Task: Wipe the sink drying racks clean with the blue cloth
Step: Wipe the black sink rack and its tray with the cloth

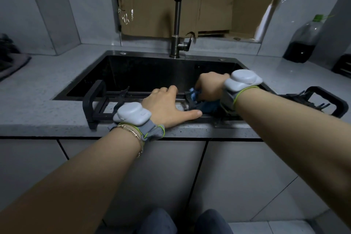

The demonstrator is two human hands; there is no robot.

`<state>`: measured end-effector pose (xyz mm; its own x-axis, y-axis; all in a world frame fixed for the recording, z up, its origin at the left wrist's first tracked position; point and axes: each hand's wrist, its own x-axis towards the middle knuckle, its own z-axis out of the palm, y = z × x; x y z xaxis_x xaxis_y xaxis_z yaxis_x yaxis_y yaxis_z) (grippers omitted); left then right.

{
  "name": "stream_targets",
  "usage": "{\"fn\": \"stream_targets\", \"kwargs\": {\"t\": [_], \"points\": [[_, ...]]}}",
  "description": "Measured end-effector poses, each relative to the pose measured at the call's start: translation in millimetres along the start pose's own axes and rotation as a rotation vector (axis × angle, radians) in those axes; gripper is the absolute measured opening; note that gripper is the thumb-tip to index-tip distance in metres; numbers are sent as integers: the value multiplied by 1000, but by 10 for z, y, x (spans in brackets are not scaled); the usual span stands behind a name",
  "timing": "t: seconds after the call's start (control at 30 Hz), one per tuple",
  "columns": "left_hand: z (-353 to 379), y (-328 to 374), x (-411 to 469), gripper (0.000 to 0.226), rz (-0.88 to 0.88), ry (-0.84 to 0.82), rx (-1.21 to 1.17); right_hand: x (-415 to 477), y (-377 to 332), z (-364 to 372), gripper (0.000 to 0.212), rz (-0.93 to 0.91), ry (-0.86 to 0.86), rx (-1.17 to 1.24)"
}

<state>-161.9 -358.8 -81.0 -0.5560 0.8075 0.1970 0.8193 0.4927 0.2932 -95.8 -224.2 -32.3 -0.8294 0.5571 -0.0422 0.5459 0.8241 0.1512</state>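
A black drying rack lies across the front edge of the dark sink. My left hand rests on the rack's middle, fingers curled over its far bar and thumb stretched along the near rail. My right hand grips the blue cloth and presses it onto the rack's bars just right of the left hand. Most of the cloth is hidden under my right wrist. A second black rack lies on the counter at the right, partly behind my right forearm.
A tall metal faucet stands behind the sink. A plastic bottle with dark liquid and a green cap is at the back right. A dark cloth lies on the left counter. Cardboard covers the wall opening behind.
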Motion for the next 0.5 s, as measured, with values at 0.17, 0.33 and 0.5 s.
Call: {"fn": "stream_targets", "kwargs": {"t": [0.17,0.33,0.5], "points": [[26,33,-4,88,-11,21,-2,-6,18,11,26,62,7,-15],[24,32,-4,86,-6,31,-1,61,-28,108,28,27,59,109],[16,20,-19,87,0,9,0,35,229,110,26,109,38,285]]}}
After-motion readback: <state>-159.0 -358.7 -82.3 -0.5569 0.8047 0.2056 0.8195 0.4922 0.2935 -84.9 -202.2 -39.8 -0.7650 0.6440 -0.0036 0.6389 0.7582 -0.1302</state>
